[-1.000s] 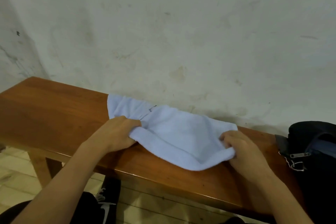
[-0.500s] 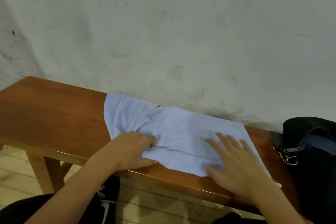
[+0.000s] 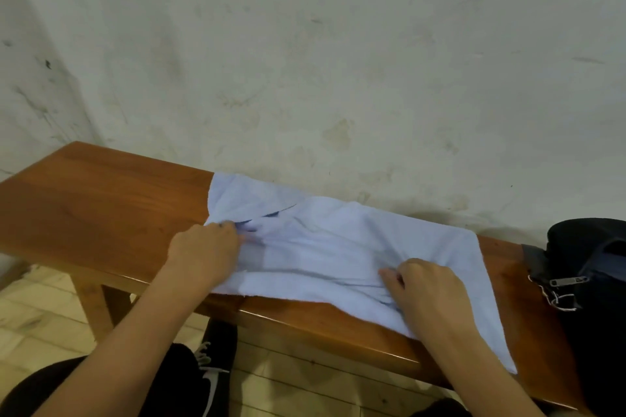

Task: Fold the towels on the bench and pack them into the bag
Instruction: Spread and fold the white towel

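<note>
A pale blue towel (image 3: 355, 240) lies spread and creased across the wooden bench (image 3: 101, 206), its right part hanging slightly over the front edge. My left hand (image 3: 203, 254) sits on the towel's left edge with fingers curled into the cloth. My right hand (image 3: 426, 291) is at the near right part, fingers curled and pinching a fold of the towel. A dark bag (image 3: 589, 281) stands at the bench's right end, a zipper pull dangling at its side.
A stained whitish wall (image 3: 305, 61) runs right behind the bench. Pale floor tiles (image 3: 40, 315) show below, with my dark trousers and a black shoe (image 3: 210, 369) under the bench. Bare bench top extends to the left.
The towel was laid down flat from a lifted fold. My right hand went from flat on the cloth to curled and pinching it; my left hand shifted up the left edge.
</note>
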Demonstrator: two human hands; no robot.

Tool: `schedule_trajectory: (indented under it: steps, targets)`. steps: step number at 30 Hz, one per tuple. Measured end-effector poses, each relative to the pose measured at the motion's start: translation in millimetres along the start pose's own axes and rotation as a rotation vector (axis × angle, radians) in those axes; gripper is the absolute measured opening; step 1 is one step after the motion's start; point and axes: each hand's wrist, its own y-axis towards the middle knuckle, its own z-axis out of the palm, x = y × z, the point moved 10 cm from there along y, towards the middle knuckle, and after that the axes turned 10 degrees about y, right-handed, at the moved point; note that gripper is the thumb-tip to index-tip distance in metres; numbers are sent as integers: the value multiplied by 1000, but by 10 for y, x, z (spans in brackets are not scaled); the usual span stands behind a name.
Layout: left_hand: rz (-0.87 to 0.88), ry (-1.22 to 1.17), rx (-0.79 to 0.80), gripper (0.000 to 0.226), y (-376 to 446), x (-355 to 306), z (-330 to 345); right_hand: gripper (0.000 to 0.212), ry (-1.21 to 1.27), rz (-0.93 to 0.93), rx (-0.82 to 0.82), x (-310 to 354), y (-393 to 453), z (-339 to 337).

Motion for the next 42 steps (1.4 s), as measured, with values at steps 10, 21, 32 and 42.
schedule_trajectory:
  steps: [10, 21, 32, 42]
  targets:
    - [-767, -739, 292, 37, -275, 1444, 696, 62, -135, 179, 46, -300, -51, 352]
    - [-122, -679, -433, 29, 288, 791, 10, 39, 99, 9, -56, -195, -39, 307]
    - [-453, -268, 65, 101, 220, 927, 406, 83, 157, -22, 193, -176, -18, 661]
    - [1, -226, -23, 87, 191, -638, 50, 53, 732, 34, -10, -136, -66, 439]
